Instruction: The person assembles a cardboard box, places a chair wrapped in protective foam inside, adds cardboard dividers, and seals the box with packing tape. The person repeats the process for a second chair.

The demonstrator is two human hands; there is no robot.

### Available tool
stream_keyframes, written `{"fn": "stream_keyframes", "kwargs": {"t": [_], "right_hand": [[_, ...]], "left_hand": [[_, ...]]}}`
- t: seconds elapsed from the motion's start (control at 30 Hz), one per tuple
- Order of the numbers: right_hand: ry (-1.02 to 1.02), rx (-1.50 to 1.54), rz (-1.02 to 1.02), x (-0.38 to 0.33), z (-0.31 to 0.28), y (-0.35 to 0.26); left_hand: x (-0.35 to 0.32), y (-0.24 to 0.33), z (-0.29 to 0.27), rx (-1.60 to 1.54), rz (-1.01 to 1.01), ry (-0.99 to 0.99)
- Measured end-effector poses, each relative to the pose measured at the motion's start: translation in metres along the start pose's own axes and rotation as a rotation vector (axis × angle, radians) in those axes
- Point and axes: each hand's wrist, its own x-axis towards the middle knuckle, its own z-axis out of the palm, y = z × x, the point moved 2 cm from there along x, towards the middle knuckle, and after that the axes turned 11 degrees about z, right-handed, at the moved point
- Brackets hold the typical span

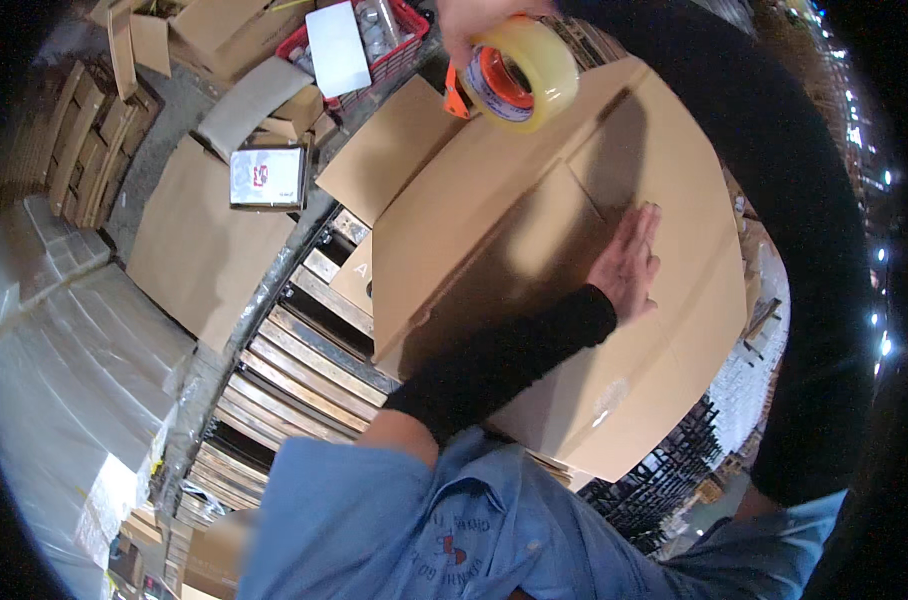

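A large brown cardboard box (534, 210) lies in front of me with its top flaps folded shut. My left hand (629, 262) presses flat on the top of the box near the flap seam, fingers together and stretched out. My right hand (474, 25) reaches over the far edge of the box and grips a tape dispenser (514, 75) with an orange frame and a roll of clear tape. The roll hangs just above the box's far end. Both forearms wear black sleeves.
Wooden pallets (294, 370) lie under and left of the box. Flattened cardboard sheets (199, 250) cover the floor at left. A red crate (399, 45) with white items stands at the back. Wrapped white stacks (64, 380) sit at far left.
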Motion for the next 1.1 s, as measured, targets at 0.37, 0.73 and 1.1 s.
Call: {"fn": "stream_keyframes", "kwargs": {"t": [0.37, 0.73, 1.1], "right_hand": [[-0.879, -0.22, 0.385, 0.147, 0.09, 0.049], [0.396, 0.181, -0.084, -0.285, 0.111, 0.083], [0.933, 0.253, -0.004, -0.54, 0.516, 0.262]], "left_hand": [[0.011, 0.0, 0.011, 0.055, 0.024, 0.193], [-0.001, 0.018, 0.008, 0.004, 0.37, 0.289], [-0.007, 0.156, 0.016, 0.149, 0.274, 0.477]]}}
